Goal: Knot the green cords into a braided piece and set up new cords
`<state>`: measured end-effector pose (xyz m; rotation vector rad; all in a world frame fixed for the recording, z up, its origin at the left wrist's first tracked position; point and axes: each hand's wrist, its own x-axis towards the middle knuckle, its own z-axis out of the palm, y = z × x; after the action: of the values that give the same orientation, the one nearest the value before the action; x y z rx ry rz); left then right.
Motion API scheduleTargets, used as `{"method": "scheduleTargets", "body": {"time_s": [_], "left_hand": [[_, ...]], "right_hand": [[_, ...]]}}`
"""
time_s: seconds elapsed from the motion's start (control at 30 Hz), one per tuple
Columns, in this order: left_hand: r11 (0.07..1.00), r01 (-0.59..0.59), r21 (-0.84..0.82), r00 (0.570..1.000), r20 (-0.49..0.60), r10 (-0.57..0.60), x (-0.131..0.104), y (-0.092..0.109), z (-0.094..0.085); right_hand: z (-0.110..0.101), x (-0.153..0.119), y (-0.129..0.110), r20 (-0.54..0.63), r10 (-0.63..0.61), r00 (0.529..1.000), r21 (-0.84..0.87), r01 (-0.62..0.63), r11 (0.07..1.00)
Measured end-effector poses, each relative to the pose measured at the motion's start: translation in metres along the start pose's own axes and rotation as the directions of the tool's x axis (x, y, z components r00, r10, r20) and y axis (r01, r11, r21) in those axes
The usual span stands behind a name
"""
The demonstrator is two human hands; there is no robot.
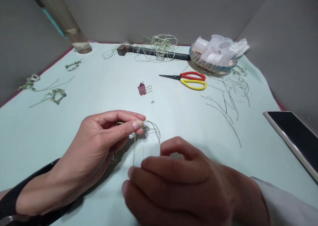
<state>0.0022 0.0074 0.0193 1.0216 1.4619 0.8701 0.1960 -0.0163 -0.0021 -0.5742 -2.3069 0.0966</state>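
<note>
Thin pale-green cord (157, 129) arches between my two hands above the table. My left hand (109, 133) pinches it between thumb and forefinger, and one strand hangs down from that pinch towards my right fingers. My right hand (179, 183), nearer the camera, is curled with the cord running into its fingers; its fingertips are partly hidden. Beyond the hands lie a dark red binder clip (142, 88) and a tiny dark bit (152, 102). Scissors (185, 79) with red and yellow handles rest farther back.
A woven basket (213, 67) of clear plastic cups stands at back right, beside a dark rod (159, 52) under tangled cord (164, 43). Cord offcuts (226, 108) and a phone (293, 136) are on the right. Small knotted cord pieces (58, 96) lie left, near a bottle (74, 30).
</note>
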Motion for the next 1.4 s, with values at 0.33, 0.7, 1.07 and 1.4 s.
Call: {"method": "scheduleTargets", "body": {"time_s": [0.33, 0.7, 1.07, 1.4], "left_hand": [[0.999, -0.031, 0.013, 0.999, 0.026, 0.03, 0.001, -0.007, -0.001], [0.989, -0.108, 0.105, 0.994, 0.011, 0.107, 0.003, -0.017, -0.005], [0.828, -0.368, 0.422, 0.904, -0.045, 0.425, -0.013, -0.011, 0.009], [0.762, -0.403, 0.507, 0.878, -0.02, 0.478, -0.016, -0.012, 0.013]], "right_hand": [[-0.007, -0.001, 0.008, -0.023, 0.264, 0.964, 0.233, -0.252, 0.939], [-0.002, -0.013, 0.013, -0.078, 0.507, 0.858, 0.456, -0.422, 0.784], [0.005, -0.012, 0.009, -0.065, 0.52, 0.852, 0.282, -0.484, 0.828], [0.008, -0.01, 0.007, -0.094, 0.366, 0.926, 0.14, -0.352, 0.926]]}}
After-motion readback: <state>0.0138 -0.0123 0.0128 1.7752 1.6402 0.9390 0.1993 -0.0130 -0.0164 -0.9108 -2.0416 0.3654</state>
